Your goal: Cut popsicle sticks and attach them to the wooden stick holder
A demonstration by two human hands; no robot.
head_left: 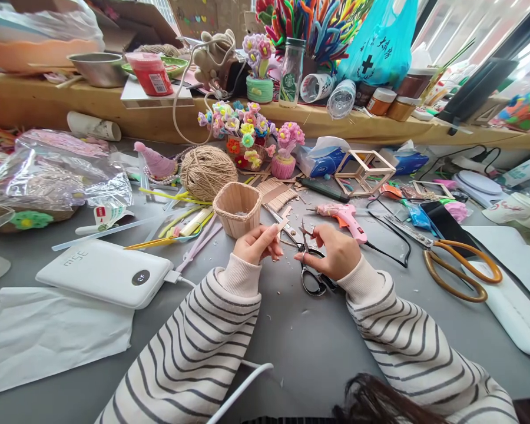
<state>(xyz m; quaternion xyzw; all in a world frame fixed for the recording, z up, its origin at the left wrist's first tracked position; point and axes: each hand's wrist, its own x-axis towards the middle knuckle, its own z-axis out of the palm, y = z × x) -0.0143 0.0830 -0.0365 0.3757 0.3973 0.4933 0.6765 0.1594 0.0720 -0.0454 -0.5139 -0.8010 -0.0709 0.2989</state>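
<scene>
My left hand [258, 244] pinches a small wooden stick [282, 225] between thumb and fingers, just in front of a little basket made of wooden sticks [237, 208]. My right hand [333, 253] grips small black-handled scissors [311, 268], whose blades point up towards the stick's tip. Both hands hover low over the grey table [300, 335], a few centimetres apart. Loose wooden sticks [276, 193] lie behind the basket.
A pink glue gun [344, 217] lies behind my right hand, large orange-handled scissors [457, 265] to the right. A white power bank [108, 272] and white paper [48, 335] sit at left. A twine ball [207, 171], pipe-cleaner flowers [242, 129] and a wooden cube frame [364, 172] crowd the back.
</scene>
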